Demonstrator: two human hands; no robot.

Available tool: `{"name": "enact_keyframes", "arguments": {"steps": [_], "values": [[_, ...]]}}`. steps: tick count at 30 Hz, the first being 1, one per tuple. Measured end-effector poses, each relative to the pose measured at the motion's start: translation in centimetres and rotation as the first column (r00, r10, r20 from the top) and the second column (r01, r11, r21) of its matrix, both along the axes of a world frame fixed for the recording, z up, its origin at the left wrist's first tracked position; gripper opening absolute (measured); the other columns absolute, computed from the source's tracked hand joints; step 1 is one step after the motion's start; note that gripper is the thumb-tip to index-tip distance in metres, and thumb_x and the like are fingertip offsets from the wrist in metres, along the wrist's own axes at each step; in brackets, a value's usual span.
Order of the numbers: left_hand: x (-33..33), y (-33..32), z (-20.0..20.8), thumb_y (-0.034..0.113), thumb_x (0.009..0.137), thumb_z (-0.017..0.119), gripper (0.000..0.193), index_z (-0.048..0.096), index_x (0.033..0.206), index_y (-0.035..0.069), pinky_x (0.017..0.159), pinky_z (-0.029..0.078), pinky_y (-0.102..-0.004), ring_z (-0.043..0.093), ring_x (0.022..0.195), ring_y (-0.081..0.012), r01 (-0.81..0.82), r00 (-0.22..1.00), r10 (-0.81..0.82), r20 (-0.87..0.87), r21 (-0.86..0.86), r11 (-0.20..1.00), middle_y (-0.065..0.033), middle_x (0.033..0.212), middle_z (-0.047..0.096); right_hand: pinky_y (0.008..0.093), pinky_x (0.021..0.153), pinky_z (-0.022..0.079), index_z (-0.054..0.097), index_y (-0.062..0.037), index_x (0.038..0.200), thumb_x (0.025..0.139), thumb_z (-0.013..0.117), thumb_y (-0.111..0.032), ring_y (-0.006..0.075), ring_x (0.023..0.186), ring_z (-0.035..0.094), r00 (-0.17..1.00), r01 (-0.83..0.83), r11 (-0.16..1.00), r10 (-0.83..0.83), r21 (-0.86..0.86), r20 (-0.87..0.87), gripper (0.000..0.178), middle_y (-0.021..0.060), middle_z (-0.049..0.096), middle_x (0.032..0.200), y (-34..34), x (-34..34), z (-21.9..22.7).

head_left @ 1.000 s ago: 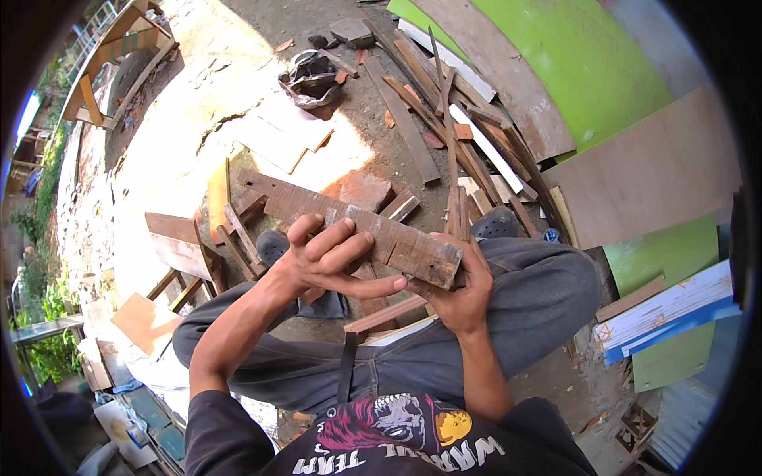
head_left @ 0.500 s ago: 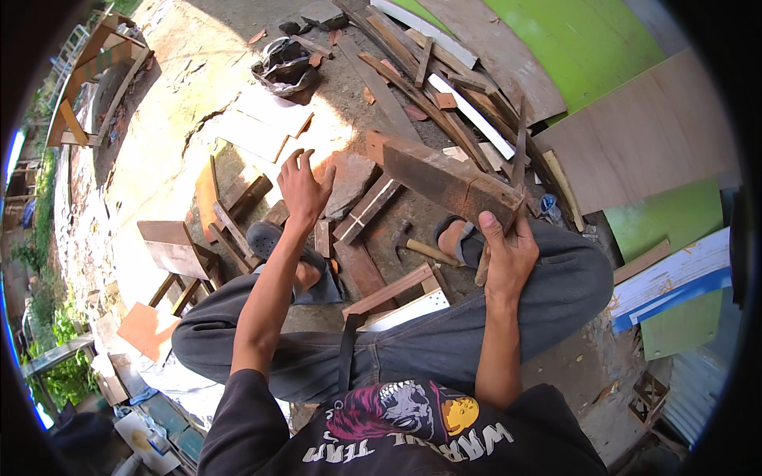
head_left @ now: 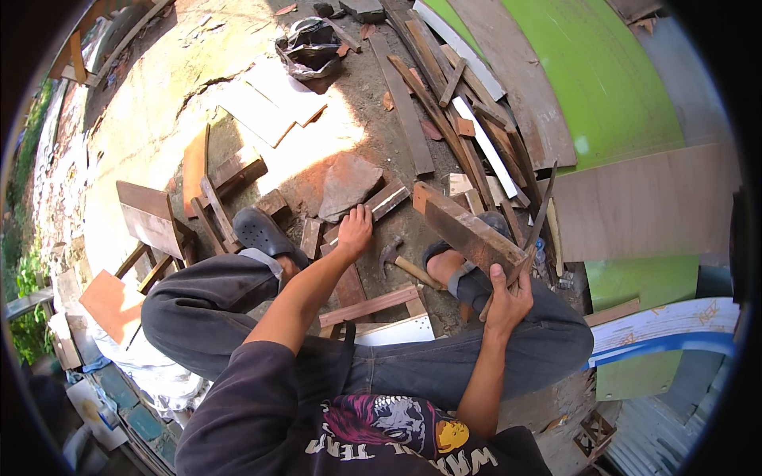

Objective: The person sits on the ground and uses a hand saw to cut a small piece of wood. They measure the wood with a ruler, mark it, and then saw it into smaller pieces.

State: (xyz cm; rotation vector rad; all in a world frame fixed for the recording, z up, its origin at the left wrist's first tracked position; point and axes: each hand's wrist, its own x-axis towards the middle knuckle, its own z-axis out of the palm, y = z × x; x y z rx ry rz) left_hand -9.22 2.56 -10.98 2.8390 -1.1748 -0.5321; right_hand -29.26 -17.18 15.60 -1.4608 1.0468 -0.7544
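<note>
My left hand (head_left: 355, 232) has its fingers curled over the near end of a dark wooden block with a pale stripe (head_left: 387, 200), which lies on the ground beside a flat stone (head_left: 349, 186). My right hand (head_left: 508, 303) is closed around the near end of a thick brown board (head_left: 468, 230), tilted up above my right foot. A long narrow dark strip (head_left: 543, 213), seen nearly edge-on, is held in the same hand; I cannot tell its kind. Between my feet lies a hammer (head_left: 417, 272) with a wooden handle.
A pile of planks (head_left: 452, 111) lies ahead to the right, beside green and brown sheets (head_left: 635, 198). Closer in, a wooden frame piece (head_left: 369, 306) and white board (head_left: 397, 330) rest before my lap. Wood offcuts (head_left: 151, 214) lie left; a black plastic bag (head_left: 309, 51) sits ahead.
My left hand has come down from the air, moving right, onto the striped wooden block. My right hand still holds the board and strip. The view has shifted a little.
</note>
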Motion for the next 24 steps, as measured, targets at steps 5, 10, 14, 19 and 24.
{"name": "enact_keyframes", "arguments": {"steps": [5,10,14,19,24], "values": [[-1.2,-0.1,-2.8,0.027,0.079,0.071,0.081,0.040,0.147,-0.006,0.092,0.045,-0.0384,0.052,0.114,-0.0301,0.045,0.938,-0.029,0.345,-0.037,0.998,-0.0164,0.125,0.051,0.0325,0.097,0.049,0.058,0.0140,0.126,0.086,0.084,-0.015,0.0220,0.112,0.061,0.997,-0.033,0.998,0.030,-0.046,-0.067,0.056,0.0156,0.065,0.122,0.1,1.0,-0.2],[-0.1,-2.6,-0.8,0.019,0.076,0.071,0.067,0.050,0.136,-0.002,0.093,0.042,-0.0388,0.053,0.109,-0.0296,-0.150,0.984,0.153,0.092,-0.045,0.988,-0.0135,0.114,0.054,0.0329,0.096,0.049,0.059,0.0135,0.125,0.085,0.085,-0.014,0.0219,0.110,0.062,0.996,-0.018,1.000,0.019,0.011,-0.084,0.054,0.0146,0.066,0.120,-0.2,1.7,-0.4],[-0.4,-2.9,-0.4,0.020,0.072,0.076,0.059,0.053,0.124,0.001,0.092,0.043,-0.0412,0.053,0.110,-0.0312,-0.241,0.969,0.242,-0.055,0.032,0.970,-0.0144,0.114,0.054,0.0327,0.095,0.049,0.059,0.0135,0.124,0.085,0.085,-0.014,0.0216,0.107,0.063,0.986,-0.063,0.997,0.054,-0.054,-0.157,0.054,0.0142,0.066,0.118,-0.2,1.6,-0.7],[-1.2,-1.3,0.6,0.026,0.064,0.087,0.072,0.051,0.124,0.008,0.090,0.047,-0.0502,0.054,0.116,-0.0349,-0.115,0.969,0.115,-0.217,0.015,0.993,-0.0160,0.117,0.055,0.0337,0.097,0.049,0.059,0.0138,0.126,0.085,0.084,-0.013,0.0229,0.109,0.063,0.998,-0.040,0.998,0.037,-0.051,-0.058,0.055,0.0159,0.066,0.119,0.2,2.5,-0.4],[0.4,-0.6,4.0,0.024,0.069,0.081,0.067,0.054,0.129,0.012,0.092,0.044,-0.0463,0.054,0.115,-0.0312,0.216,0.957,-0.225,-0.184,-0.071,0.974,-0.0144,0.118,0.058,0.0344,0.099,0.049,0.056,0.0140,0.131,0.085,0.084,-0.011,0.0236,0.113,0.062,0.998,0.015,1.000,-0.014,0.019,-0.062,0.059,0.0174,0.064,0.125,-0.2,1.9,0.1]]}}
